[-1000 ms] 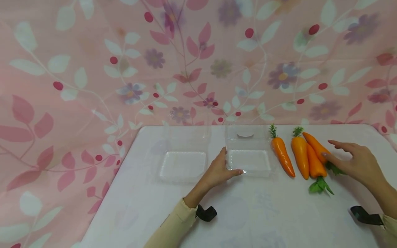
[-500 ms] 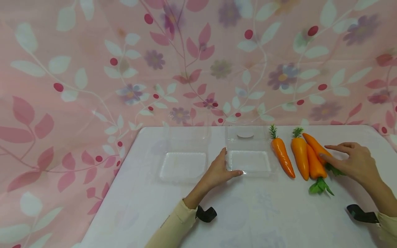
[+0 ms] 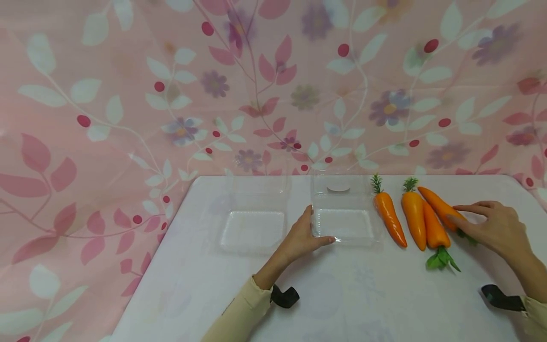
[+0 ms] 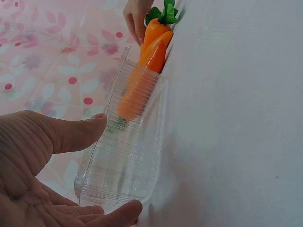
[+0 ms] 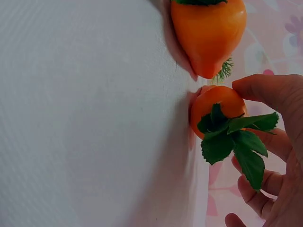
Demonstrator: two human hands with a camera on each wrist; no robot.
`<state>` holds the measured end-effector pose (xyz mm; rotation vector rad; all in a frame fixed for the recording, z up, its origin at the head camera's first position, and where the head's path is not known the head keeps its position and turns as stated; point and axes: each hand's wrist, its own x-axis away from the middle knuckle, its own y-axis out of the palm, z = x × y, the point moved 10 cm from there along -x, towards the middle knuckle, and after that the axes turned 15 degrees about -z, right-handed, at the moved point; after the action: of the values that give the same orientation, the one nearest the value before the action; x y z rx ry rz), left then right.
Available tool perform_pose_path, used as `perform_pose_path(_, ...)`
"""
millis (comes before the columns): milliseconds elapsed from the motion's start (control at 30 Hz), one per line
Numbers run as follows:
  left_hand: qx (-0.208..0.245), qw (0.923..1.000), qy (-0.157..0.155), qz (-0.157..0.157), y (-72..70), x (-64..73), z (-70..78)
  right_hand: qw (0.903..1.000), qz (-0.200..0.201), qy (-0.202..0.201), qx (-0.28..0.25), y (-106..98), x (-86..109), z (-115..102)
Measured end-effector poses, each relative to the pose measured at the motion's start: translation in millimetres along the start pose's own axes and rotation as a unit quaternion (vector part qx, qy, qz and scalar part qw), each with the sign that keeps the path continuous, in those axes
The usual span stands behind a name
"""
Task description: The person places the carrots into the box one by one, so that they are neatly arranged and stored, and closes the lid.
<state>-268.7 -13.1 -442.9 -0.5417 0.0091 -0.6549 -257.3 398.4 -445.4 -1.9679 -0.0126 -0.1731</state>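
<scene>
Bracing a clear plastic clamshell (image 3: 345, 224) at its near left corner, the left hand (image 3: 300, 237) had thumb and fingers spread. Toward the worktop's (image 3: 363, 294) right edge, the right hand (image 3: 497, 232) pinched the rightmost carrot (image 3: 439, 204), tip facing the far edge. Step looked like grasping; lifting would call for clearing the neighbouring carrot (image 3: 434, 229).

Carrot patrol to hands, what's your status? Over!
Left hand: spread against right-side clear box. Right hand: at rightmost carrot, grip unclear. Carrot: on table. Between carrot and box: three other carrots.
</scene>
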Motion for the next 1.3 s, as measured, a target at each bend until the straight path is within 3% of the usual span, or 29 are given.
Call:
perform_pose_path(900, -0.021, 0.9997, -0.009, 0.002, -0.3, -0.1, -0.5, 0.9966, -0.035, 0.075, 0.004, -2.1, 4.6, 42.6)
perform_pose_path(1300, -0.016, 0.9999, -0.005, 0.002, -0.2, 0.5, 0.7, 0.9964, -0.017, 0.067, 0.048, -9.4, 5.2, 44.4)
